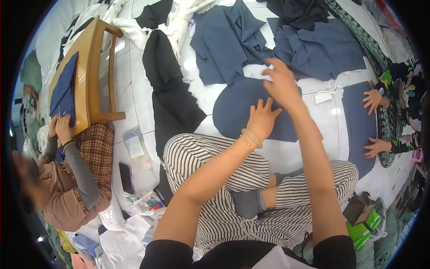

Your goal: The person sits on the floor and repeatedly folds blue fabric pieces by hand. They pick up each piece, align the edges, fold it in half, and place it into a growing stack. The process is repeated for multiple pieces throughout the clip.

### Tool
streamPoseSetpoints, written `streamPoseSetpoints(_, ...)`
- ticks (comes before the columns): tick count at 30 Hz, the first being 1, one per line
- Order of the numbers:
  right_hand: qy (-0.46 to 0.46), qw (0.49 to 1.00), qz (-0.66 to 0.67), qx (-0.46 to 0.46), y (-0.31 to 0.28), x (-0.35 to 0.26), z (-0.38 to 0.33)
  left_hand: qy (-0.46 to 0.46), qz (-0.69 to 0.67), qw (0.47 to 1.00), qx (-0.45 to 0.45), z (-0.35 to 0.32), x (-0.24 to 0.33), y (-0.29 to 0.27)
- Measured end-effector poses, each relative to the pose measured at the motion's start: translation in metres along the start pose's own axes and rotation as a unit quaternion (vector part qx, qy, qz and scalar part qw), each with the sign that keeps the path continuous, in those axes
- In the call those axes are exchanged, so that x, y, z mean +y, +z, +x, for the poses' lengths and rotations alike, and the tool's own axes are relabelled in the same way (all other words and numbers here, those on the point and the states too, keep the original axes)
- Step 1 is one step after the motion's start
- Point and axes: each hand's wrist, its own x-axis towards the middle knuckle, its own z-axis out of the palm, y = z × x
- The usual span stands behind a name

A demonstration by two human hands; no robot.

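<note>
Pressing a navy fabric panel (242, 107) flat on the white tiled floor (134, 76).
Left hand (262, 119) lies open, fingers spread on the cloth; right hand (280, 83) hovers just above its far edge, fingers loosely curled, gripping nothing visible. Striped trousers (215, 170) sit just behind.

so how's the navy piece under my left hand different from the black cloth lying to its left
The navy piece is rounded and spread flat on the white floor, with the left hand pressed on it. The black cloth is long, narrow and rumpled, and no hand touches it. The right hand hangs raised above the navy piece's far edge. Both are plain, dark fabric on the floor.
</note>
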Motion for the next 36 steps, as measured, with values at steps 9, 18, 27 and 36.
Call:
streamPoseSetpoints(9, 0.01, 0.991, -0.01, -0.131, 0.019, -0.032, 0.049, -0.03, -0.058, 0.998, 0.01, 0.002, -0.003, -0.009)
streamPoseSetpoints(18, 0.278, 0.694, 0.662, 0.05, -0.098, -0.021, -0.052, -0.282, -0.133, 0.913, 0.263, 0.008, -0.095, -0.087)
streamPoseSetpoints(27, 0.455, 0.712, 0.523, 0.109, -0.053, 0.049, -0.093, -0.093, -0.056, 0.986, 0.128, 0.025, -0.066, -0.039)
streamPoseSetpoints(36, 0.361, 0.697, 0.601, 0.152, -0.082, 0.05, -0.087, -0.158, -0.444, 0.865, 0.169, 0.034, -0.097, -0.069)
